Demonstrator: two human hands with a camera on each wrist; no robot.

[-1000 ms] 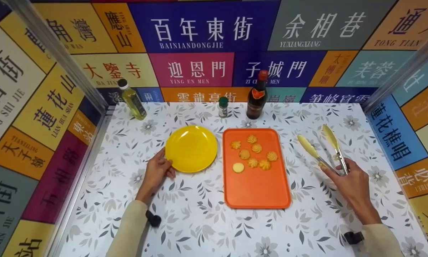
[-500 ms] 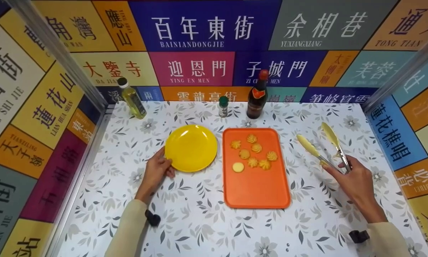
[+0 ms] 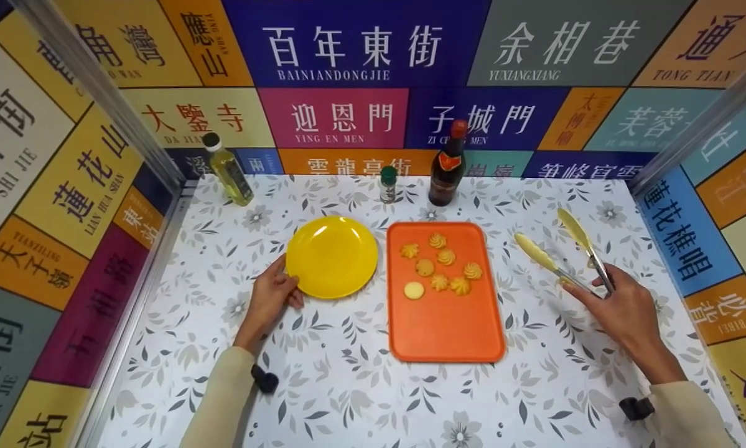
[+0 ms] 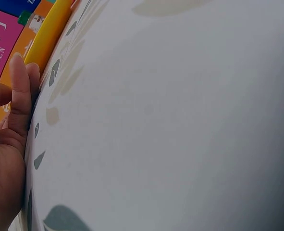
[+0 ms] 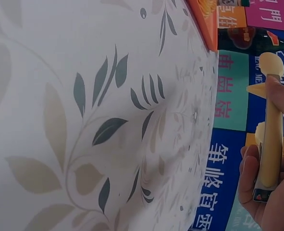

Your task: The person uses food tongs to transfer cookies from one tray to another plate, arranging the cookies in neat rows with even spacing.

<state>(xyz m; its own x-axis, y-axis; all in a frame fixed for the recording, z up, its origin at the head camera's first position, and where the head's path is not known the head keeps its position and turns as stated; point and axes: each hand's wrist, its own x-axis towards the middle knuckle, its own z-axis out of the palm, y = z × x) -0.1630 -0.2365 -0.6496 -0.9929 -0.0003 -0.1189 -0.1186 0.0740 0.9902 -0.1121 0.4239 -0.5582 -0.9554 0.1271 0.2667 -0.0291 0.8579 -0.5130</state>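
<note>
My left hand (image 3: 272,295) is at the near-left rim of a round yellow plate (image 3: 332,256), thumb at the edge and fingers curled beside it. In the left wrist view the fingertips (image 4: 18,72) meet the plate's side (image 4: 48,36). On the right, my right hand (image 3: 624,308) grips a pair of tongs (image 3: 587,249) with metal arms and pale yellow tips. The tong tips are spread apart, with nothing between them. Between the hands lies an orange tray (image 3: 447,330), bearing several small cookies (image 3: 446,257) toward its far half, mostly swirl-shaped, with one pale smooth round one (image 3: 414,290).
Along the back of the table stand an oil bottle (image 3: 231,174), a small green-capped jar (image 3: 388,186) and a dark red-capped bottle (image 3: 446,177). Printed panels (image 3: 335,118) wall in the back and both sides. A floral cloth (image 3: 323,386) covers the table.
My right hand has shifted slightly right, and the tongs' tips have swung a little left and away from me. The left hand, plate, tray and cookies keep their places.
</note>
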